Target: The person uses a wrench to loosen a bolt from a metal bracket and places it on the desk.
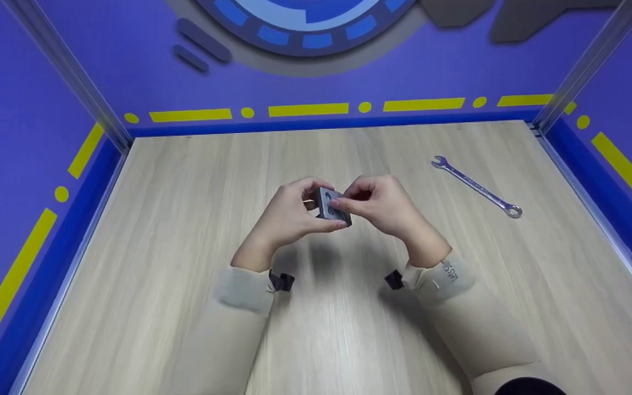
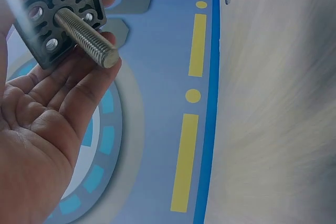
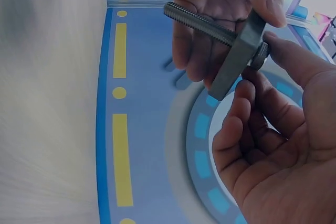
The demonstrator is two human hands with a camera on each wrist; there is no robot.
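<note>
A dark grey square plate [image 3: 234,65] with holes near its corners is held up above the table. Through its middle runs a threaded bolt [image 2: 86,38], its long shank sticking out on one side and its head [image 3: 260,56] on the other. My left hand [image 1: 289,216] grips the plate by opposite edges between thumb and fingers. On the head side, my right hand [image 1: 384,202] pinches the bolt head with thumb and index finger. The right wrist view shows the head standing slightly off the plate's face.
A metal combination wrench [image 1: 476,187] lies slantwise on the wooden table [image 1: 184,230], to the right of both hands. Blue and purple panels with yellow marks [image 1: 308,109] wall the table at the back and sides. Small black devices [image 1: 283,282] are strapped at both wrists.
</note>
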